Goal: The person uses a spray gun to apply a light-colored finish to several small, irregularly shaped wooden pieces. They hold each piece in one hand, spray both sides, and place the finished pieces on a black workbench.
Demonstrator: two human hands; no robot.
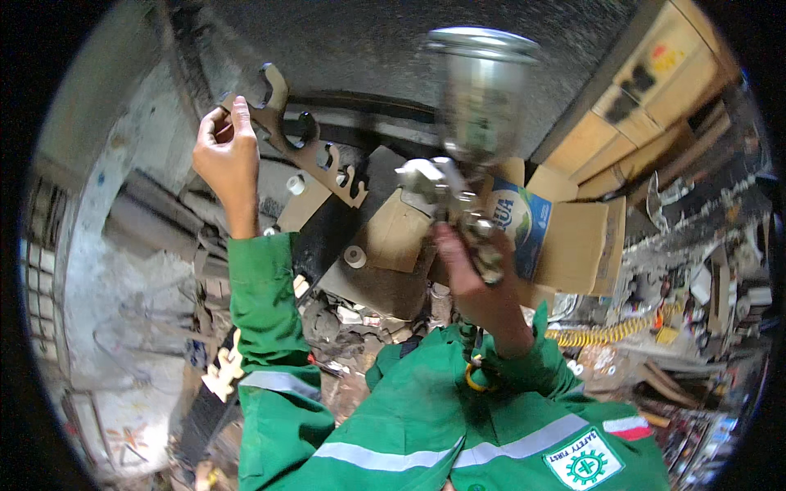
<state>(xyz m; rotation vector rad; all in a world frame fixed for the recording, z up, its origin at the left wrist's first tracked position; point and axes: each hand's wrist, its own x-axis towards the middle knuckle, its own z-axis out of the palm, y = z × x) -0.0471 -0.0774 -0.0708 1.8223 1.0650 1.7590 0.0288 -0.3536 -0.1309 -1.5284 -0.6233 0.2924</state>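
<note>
My left hand [226, 149] is raised at the upper left and grips the end of a brown cut-out wooden piece [311, 143] with curved notches, which slants down to the right. My right hand [473, 277] holds a metal spray gun [446, 190] by its handle, with its shiny metal cup [483, 94] on top. The gun is blurred and its nozzle points left toward the wooden piece. Both arms wear green sleeves with reflective bands.
An open cardboard box [573, 237] lies behind the gun, with flattened cardboard sheets [393, 233] beside it. A yellow coiled hose [602, 331] runs off to the right. Wooden crates [647, 90] stand at the upper right. A pale cut-out piece [223, 368] lies at the lower left among clutter.
</note>
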